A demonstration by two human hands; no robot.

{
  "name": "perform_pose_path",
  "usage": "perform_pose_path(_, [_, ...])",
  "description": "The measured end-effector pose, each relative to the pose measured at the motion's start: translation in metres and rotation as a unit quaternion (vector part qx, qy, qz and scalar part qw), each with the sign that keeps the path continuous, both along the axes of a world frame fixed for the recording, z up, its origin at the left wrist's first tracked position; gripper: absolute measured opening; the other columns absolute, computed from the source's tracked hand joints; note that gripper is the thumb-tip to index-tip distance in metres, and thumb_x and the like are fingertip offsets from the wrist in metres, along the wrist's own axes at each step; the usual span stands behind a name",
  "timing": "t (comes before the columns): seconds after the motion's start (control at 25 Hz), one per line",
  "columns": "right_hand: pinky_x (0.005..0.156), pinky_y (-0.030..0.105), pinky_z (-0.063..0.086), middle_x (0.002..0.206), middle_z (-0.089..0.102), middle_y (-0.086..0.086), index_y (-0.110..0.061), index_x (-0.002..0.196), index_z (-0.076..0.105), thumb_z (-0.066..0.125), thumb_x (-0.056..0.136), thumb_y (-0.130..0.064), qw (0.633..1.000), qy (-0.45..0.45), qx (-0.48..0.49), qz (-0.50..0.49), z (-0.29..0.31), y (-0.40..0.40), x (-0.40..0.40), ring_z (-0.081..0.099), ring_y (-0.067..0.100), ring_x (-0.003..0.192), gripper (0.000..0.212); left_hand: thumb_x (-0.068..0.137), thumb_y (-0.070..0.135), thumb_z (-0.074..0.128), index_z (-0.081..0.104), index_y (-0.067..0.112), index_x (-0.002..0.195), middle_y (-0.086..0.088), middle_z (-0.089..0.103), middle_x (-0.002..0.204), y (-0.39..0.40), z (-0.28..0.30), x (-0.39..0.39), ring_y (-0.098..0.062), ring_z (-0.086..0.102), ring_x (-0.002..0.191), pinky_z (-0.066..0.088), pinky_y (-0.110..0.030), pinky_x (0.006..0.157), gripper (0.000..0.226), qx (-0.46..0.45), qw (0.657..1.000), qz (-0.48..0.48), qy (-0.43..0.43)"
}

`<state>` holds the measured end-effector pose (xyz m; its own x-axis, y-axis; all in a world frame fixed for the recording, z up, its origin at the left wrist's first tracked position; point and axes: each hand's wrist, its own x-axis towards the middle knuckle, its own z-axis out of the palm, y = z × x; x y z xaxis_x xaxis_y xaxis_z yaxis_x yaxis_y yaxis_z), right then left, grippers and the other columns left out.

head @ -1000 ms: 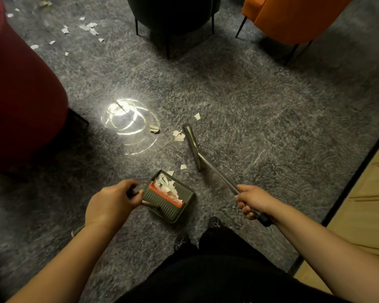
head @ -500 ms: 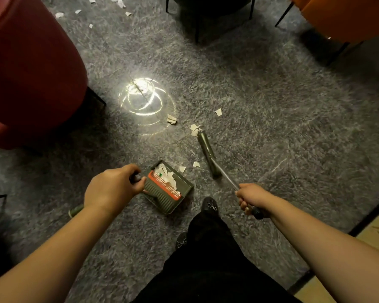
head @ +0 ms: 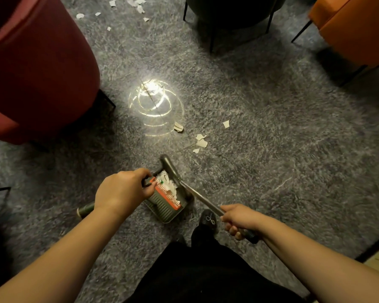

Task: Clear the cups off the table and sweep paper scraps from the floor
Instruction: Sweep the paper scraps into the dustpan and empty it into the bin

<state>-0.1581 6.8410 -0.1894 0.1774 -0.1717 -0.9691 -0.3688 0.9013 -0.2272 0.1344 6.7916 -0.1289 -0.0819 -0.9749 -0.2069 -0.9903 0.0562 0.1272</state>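
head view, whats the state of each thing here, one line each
green plastic dustpan: on the carpet, holding white scraps
green long-handled broom: head at the dustpan's mouth
left hand: grips the dustpan's handle
right hand: grips the broom's handle
white paper scraps nearby: loose on the carpet, unswept
white paper scraps farther off: loose beside the red armchair

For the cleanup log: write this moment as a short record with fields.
left hand: grips the dustpan handle
right hand: grips the broom handle
broom head: at the dustpan's mouth
dustpan contents: white paper scraps
loose scraps nearby: a few on the carpet ahead of the pan
far scraps: near the red chair
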Motion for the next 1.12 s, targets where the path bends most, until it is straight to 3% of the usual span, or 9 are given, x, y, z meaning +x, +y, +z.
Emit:
perform_pose_path(0.32, [0.036,0.016,0.028,0.052,0.04,-0.001,-0.021,0.126,0.049,0.036,0.097,-0.005,0.999,-0.006,-0.032,0.024,0.044,0.001,0.016,0.034,0.006,0.037,0.036,0.08,0.055,0.065,0.069,0.036,0.102,0.003,0.072,0.081,0.006,0.006,0.023,-0.024,0.068,0.074,0.052,-0.031,0.057,0.029,0.016,0.999,0.017,0.035])
perform_pose_path(0.68, [0.035,0.016,0.029,0.046,0.044,0.0,-0.021,0.15,0.025,0.039,0.096,-0.002,0.992,0.033,-0.085,-0.083,0.05,-0.02,0.009,0.036,0.008,0.033,0.059,0.079,0.047,0.071,0.07,0.029,0.105,0.003,0.074,0.086,0.009,0.004,0.036,-0.024,0.069,0.078,0.048,-0.029,0.059,0.032,-0.027,0.994,0.053,0.087])
perform_pose_path(1.12, [0.036,0.015,0.027,0.056,0.04,0.004,-0.019,0.147,0.028,0.038,0.097,-0.002,0.977,0.064,-0.119,-0.164,0.038,-0.138,-0.058,0.034,0.008,0.032,0.053,0.078,0.048,0.071,0.071,0.031,0.106,0.005,0.074,0.086,-0.12,-0.013,-0.021,-0.023,0.069,0.081,0.051,-0.029,0.064,0.033,-0.024,0.994,0.033,0.101])
